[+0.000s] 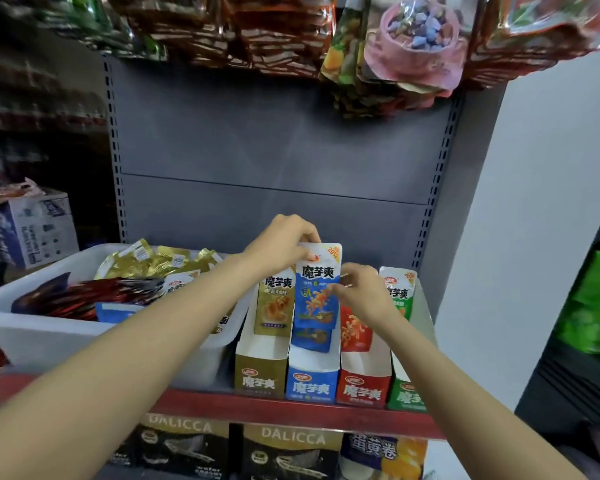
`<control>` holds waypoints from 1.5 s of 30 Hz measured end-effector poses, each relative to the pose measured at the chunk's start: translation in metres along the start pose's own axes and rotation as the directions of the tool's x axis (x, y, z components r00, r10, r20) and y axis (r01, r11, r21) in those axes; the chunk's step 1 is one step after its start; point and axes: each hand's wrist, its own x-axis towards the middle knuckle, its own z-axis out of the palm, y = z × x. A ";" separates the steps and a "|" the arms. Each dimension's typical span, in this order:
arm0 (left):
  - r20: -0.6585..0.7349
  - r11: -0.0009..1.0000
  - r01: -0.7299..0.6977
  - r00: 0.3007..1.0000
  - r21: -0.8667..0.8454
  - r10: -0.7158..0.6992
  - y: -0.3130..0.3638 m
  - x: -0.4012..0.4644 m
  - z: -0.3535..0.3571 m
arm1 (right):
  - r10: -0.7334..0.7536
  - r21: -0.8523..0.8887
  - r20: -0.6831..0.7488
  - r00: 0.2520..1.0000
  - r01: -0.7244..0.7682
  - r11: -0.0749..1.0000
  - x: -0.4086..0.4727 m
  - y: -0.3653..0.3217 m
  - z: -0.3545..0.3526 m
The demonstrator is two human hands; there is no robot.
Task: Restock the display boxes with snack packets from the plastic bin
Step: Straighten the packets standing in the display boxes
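Note:
Four display boxes stand side by side on the shelf: gold (pixel 260 370), blue (pixel 310 375), red (pixel 363 381) and green (pixel 405 393). A blue snack packet (pixel 317 289) is upright above the blue box. My left hand (pixel 284 244) pinches its top edge. My right hand (pixel 362 294) holds its right side, fingers curled. More blue packets sit below it in the box. The white plastic bin (pixel 49 336) to the left holds gold, red and blue packets.
The grey shelf back panel (pixel 274 150) rises behind the boxes. Hanging snack bags (pixel 395 53) crowd the top. The red shelf edge (pixel 291 414) runs in front, with Dalicca boxes (pixel 288 452) below. A cardboard carton (pixel 35 226) stands at far left.

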 end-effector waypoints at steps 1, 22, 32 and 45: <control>0.032 1.000 -0.007 0.999 0.010 0.006 -0.001 0.002 0.004 | -0.020 0.031 -0.029 0.999 0.021 0.999 0.001 0.000 -0.002; -0.031 0.977 0.085 0.996 0.198 -0.080 -0.034 0.020 0.053 | -0.160 -0.446 -0.045 0.986 0.124 0.886 0.037 0.019 0.010; -0.093 0.988 0.045 0.995 0.149 -0.031 -0.027 -0.008 0.041 | -0.208 -0.267 -0.121 0.970 0.170 0.948 0.023 0.012 0.016; -0.213 0.980 0.193 0.961 0.045 -0.179 -0.096 -0.157 -0.082 | -0.305 0.159 0.165 0.938 0.280 0.947 -0.021 -0.114 0.117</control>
